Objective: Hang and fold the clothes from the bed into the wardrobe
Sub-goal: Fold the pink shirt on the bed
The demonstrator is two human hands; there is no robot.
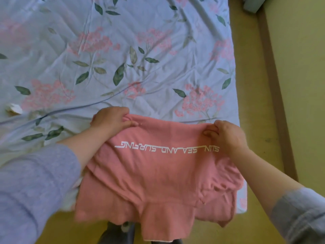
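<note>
Fingers point(131, 122) of both hands pinched on pink shirt point(158, 173), apparently lettered "SUN SEA AND SURFING".

Bed point(123, 50) cut off at top and left, pink shirt point(158, 173) hiding bed corner, shirt's bottom edge blurry, small white thing point(15, 108) too unclear to name, grey thing point(250, 5) cut off at top
</note>
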